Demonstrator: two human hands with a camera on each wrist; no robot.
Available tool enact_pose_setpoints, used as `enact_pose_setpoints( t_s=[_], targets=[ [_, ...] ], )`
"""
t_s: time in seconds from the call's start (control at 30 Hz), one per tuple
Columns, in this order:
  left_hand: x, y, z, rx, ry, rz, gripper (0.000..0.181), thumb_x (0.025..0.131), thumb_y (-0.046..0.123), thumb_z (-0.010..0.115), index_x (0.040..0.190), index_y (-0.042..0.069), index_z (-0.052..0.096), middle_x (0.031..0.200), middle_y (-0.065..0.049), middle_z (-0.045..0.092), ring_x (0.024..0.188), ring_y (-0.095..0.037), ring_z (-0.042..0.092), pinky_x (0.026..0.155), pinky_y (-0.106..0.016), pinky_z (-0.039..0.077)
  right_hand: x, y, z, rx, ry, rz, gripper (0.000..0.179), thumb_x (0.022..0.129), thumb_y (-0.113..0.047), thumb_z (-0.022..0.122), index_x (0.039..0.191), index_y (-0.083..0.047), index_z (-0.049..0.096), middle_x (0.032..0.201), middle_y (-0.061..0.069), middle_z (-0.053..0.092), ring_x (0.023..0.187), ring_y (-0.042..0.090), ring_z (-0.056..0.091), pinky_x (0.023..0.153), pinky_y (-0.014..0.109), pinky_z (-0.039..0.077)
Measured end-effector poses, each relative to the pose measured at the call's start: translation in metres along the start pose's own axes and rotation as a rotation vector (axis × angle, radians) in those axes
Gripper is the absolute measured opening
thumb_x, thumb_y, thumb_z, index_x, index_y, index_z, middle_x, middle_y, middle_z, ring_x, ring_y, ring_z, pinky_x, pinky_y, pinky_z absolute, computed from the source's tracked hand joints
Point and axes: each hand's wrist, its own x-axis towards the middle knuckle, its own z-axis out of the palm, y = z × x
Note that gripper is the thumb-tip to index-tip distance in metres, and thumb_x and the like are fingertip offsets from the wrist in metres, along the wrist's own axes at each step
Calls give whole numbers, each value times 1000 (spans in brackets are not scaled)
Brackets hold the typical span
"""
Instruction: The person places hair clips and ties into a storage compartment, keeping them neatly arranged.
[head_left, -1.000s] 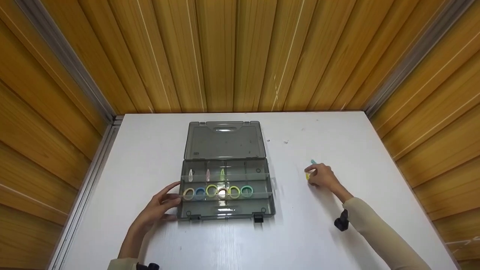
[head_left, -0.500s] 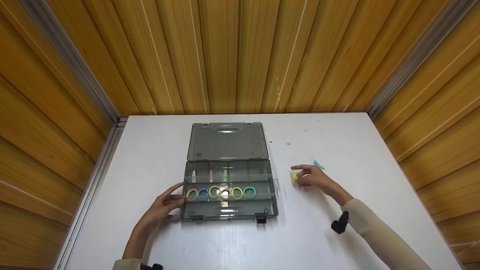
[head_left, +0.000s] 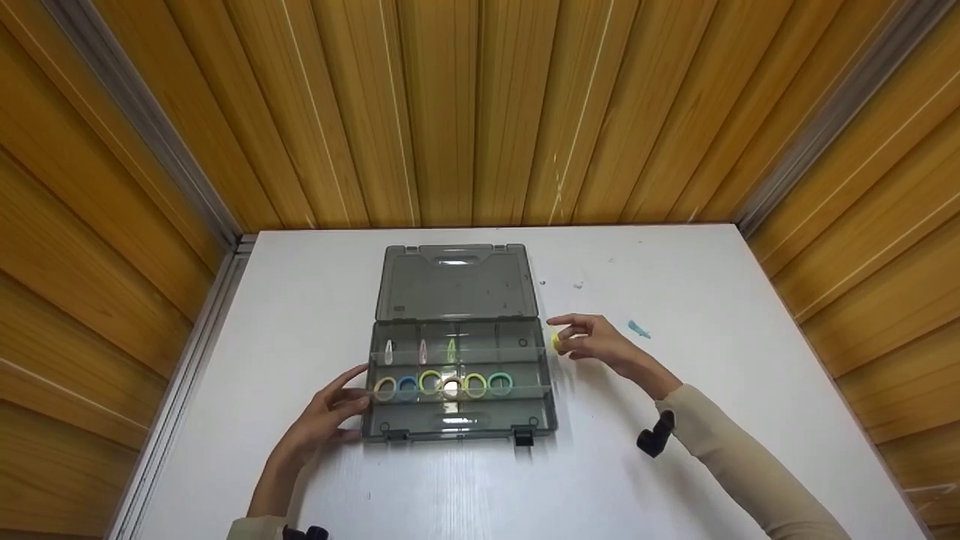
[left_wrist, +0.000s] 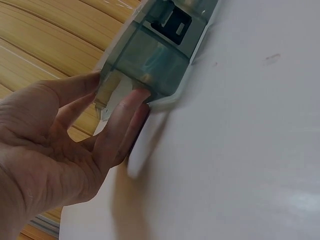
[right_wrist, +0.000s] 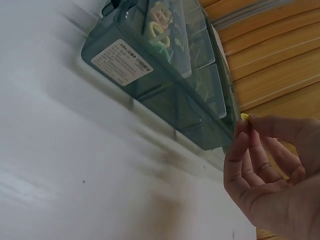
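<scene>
A grey translucent divided storage box [head_left: 459, 414] lies with its lid [head_left: 457, 289] folded back. My left hand [head_left: 321, 412] touches its left side with fingers extended; in the left wrist view the fingertips [left_wrist: 135, 95] rest on the box wall. Just off the box's right side, my right hand [head_left: 592, 343] pinches a small yellow hair clip [head_left: 556, 342], mostly hidden by fingers. White [head_left: 388, 352], pink [head_left: 423, 351] and green [head_left: 451, 349] hair clips stand in the back row. Several coloured hair ties [head_left: 475, 386] line the middle row.
A teal hair clip [head_left: 639, 328] lies on the white table [head_left: 720, 300], right of the box. Small dark specks [head_left: 578, 285] dot the tabletop beside the lid. Wood-patterned walls [head_left: 480, 112] enclose the back and sides.
My right hand has lifted the yellow hair clip and carried it left to the box's right side, uncovering the teal clip. The left hand has stayed at the box.
</scene>
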Motion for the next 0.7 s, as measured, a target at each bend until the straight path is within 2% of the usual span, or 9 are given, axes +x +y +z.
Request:
enact_pose_setpoints(
  t_s=[0.23, 0.4, 0.57, 0.7],
  targets=[
    [-1, 1, 1, 0, 9, 2, 69, 101, 27, 65, 161, 23, 32, 146, -26, 49, 127, -34, 58, 88, -47, 59, 15, -17, 22, 23, -25, -41, 52, 96, -12, 71, 144, 2, 54, 100, -1, 71, 92, 14, 73, 86, 34, 60],
    [-3, 2, 3, 16, 21, 13, 68, 102, 28, 64, 161, 24, 32, 148, -27, 48, 130, -38, 56, 87, -47, 60, 23, -24, 35, 33, -34, -61, 49, 96, -10, 70, 141, 3, 56, 97, -4, 72, 88, 10, 72, 82, 30, 60],
    [-2, 3, 6, 25, 30, 35, 65, 103, 24, 63, 161, 23, 33, 146, -27, 48, 131, -40, 55, 87, -49, 61, 29, -26, 44, 38, -44, -66, 52, 96, -8, 68, 143, 8, 51, 96, -4, 72, 86, 10, 71, 78, 25, 57],
    [-3, 4, 6, 31, 56, 52, 64, 102, 21, 63, 160, 22, 36, 144, -27, 50, 128, -39, 57, 85, -50, 61, 37, -33, 54, 30, -45, -67, 52, 96, -7, 68, 143, 7, 52, 95, -5, 73, 86, 10, 71, 81, 30, 59]
  ],
)
